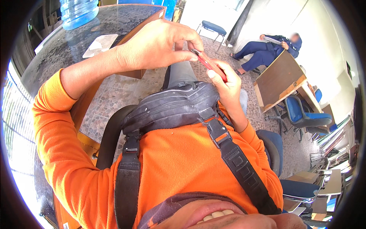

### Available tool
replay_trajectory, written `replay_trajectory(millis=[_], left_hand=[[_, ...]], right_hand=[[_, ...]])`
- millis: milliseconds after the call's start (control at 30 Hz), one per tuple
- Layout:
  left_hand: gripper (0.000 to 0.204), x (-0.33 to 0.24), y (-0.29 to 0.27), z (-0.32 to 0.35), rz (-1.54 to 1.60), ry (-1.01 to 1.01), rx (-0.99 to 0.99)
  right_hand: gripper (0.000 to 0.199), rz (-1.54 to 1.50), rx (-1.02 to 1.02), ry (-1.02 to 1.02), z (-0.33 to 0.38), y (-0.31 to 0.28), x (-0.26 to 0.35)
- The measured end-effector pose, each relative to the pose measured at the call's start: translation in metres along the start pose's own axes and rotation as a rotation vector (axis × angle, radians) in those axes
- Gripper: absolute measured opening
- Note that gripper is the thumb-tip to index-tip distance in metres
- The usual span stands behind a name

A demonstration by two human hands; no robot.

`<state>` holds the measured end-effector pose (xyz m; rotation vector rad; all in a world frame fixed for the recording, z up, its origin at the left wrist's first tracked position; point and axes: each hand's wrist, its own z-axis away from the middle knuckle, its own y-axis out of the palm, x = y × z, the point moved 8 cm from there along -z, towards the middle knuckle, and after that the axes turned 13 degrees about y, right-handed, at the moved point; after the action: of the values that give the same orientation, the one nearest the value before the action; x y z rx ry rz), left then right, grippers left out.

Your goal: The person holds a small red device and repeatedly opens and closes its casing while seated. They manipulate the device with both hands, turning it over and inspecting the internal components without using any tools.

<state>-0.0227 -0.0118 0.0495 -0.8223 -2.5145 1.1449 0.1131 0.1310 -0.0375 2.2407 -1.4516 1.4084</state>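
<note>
Both my hands are raised in front of my chest, over a black strapped pouch (179, 105) on my orange top. My right hand (225, 84) holds a small slim red object (212, 65) upright between thumb and fingers. My left hand (162, 44) comes across from the left and pinches the dark top end of that red object with thumb and forefinger. What the red object is cannot be made out. My grey trouser leg (182, 73) shows beneath the hands.
A dark speckled table (68, 49) lies at my left with a flat pale tray (100, 42) and a large blue water bottle (78, 13). A wooden desk (280, 78) and blue chairs (305, 114) stand at right. A person in dark blue (268, 49) sits by the far wall.
</note>
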Motion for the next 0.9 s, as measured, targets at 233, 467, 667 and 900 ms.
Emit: replay_trajectory(millis=[233,467,667,900], left_hand=[[0.016,-0.003,-0.004,0.005,-0.023,0.100,-0.106],[0.014,-0.032,-0.012,0.002,-0.364,0.401,-0.102],[0.012,-0.017,-0.010,-0.004,-0.084,0.225,-0.127],[0.024,0.014,0.000,0.000,0.404,-0.246,-0.138]], right_hand=[[0.036,0.048,-0.067,-0.114,0.005,-0.003,0.004],[0.036,0.074,-0.156,-0.260,0.010,-0.007,0.014],[0.029,-0.080,-0.013,-0.052,0.014,0.000,0.002],[0.029,-0.434,0.213,0.200,0.008,0.013,-0.008]])
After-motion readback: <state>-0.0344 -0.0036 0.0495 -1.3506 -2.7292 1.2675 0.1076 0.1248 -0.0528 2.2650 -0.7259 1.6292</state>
